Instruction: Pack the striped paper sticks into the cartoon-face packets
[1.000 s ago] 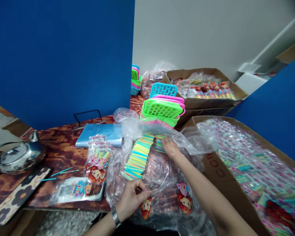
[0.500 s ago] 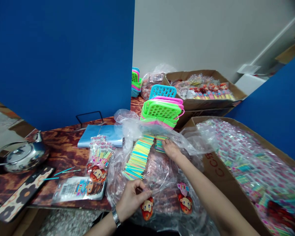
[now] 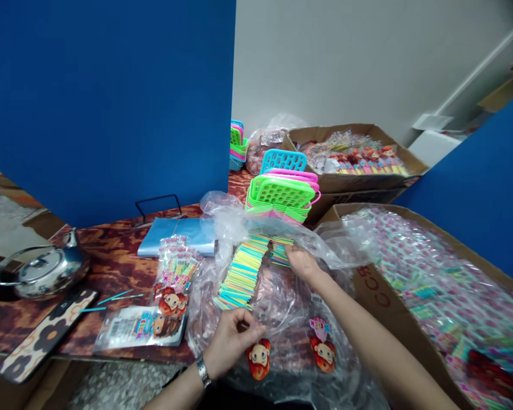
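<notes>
On the wooden table (image 3: pixel 111 267), amid crinkled clear plastic bags (image 3: pixel 282 302), the person's left hand (image 3: pixel 233 340) pinches the film just below a long row of pastel sticks (image 3: pixel 241 273), beside a cartoon-face pack (image 3: pixel 259 359). Farther back, the right hand (image 3: pixel 301 263), fingers curled together, grips a smaller bundle of sticks (image 3: pixel 279 250). Stacked plastic baskets (image 3: pixel 282 193) stand behind.

A steel kettle (image 3: pixel 43 272) sits at the table's (image 3: pixel 111 267) left end, a flower-patterned case (image 3: pixel 38 336) just in front of it. Stacked plastic baskets (image 3: pixel 282 196) stand farther back, near two cardboard boxes (image 3: pixel 367 285) filled with packets, against a blue partition (image 3: pixel 106 102)
</notes>
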The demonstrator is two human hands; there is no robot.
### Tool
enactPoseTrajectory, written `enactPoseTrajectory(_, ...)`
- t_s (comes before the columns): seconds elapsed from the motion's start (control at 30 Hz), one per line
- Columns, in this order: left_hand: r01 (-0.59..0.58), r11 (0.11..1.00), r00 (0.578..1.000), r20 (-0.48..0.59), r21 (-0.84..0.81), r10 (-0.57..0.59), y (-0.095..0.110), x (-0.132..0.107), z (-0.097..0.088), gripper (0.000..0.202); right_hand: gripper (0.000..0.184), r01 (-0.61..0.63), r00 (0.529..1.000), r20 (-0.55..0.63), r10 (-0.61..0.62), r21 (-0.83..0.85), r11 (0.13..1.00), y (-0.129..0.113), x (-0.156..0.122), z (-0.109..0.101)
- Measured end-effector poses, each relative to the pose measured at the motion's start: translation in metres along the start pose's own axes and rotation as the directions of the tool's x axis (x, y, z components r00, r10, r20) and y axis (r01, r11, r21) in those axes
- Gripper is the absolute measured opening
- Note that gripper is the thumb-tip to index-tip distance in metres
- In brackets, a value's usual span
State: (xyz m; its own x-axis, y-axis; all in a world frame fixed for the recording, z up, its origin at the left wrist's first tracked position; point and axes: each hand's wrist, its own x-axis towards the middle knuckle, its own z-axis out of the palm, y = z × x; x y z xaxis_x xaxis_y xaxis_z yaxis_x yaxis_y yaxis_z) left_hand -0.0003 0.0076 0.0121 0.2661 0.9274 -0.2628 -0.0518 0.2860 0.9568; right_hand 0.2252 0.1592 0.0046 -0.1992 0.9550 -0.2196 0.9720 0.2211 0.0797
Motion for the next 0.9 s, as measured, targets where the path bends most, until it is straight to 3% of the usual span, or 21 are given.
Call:
enactPoseTrajectory(0.13,-0.112,0.994,0.994,0.000,-0.010,0.112,0.015,0.012,-0.006,0.032,0.030,0.014,0.998,0.051,-0.035,0.364,0.931,-0.005,-0.021,-0.006)
enactPoseTrajectory(0.23,-0.138,0.989,0.990,0.023,-0.053,0.140,0.025,0.030,-0.010,0.030,0.039,0.070,0.977,0.115,-0.181,0.628,0.775,-0.019,-0.049,-0.004)
enactPoseTrajectory(0.27,-0.143,0.987,0.989,0.037,-0.067,0.145,0.027,0.036,-0.010,0.030,0.039,0.048,0.959,0.150,-0.242,0.752,0.657,-0.026,-0.058,-0.002)
enactPoseTrajectory(0.33,-0.143,0.986,0.985,0.085,-0.082,0.150,0.027,0.047,-0.008,0.031,0.038,-0.095,0.911,0.206,-0.357,0.948,0.303,-0.040,-0.073,0.003)
enactPoseTrajectory(0.4,-0.115,0.989,0.982,0.143,-0.091,0.127,0.025,0.051,-0.004,0.031,0.039,-0.265,0.877,0.226,-0.423,0.964,-0.034,-0.053,-0.083,0.008)
enactPoseTrajectory(0.47,-0.089,0.990,0.980,0.166,-0.105,0.106,0.021,0.049,-0.003,0.031,0.039,-0.339,0.871,0.236,-0.431,0.924,-0.178,-0.062,-0.088,0.011)
enactPoseTrajectory(0.6,-0.054,0.971,0.991,0.109,-0.231,0.081,0.018,0.036,-0.009,0.028,0.033,-0.389,0.867,0.244,-0.434,0.876,-0.285,-0.066,-0.093,0.009)
enactPoseTrajectory(0.73,-0.021,0.930,0.999,0.037,-0.368,0.038,0.016,0.020,-0.017,0.023,0.030,-0.344,0.917,0.226,-0.328,0.866,-0.364,-0.064,-0.096,0.001)
enactPoseTrajectory(0.9,0.027,0.896,0.998,0.058,-0.444,-0.002,0.009,0.008,-0.014,0.017,0.026,-0.304,0.934,0.175,-0.313,0.848,-0.434,-0.066,-0.097,-0.005)
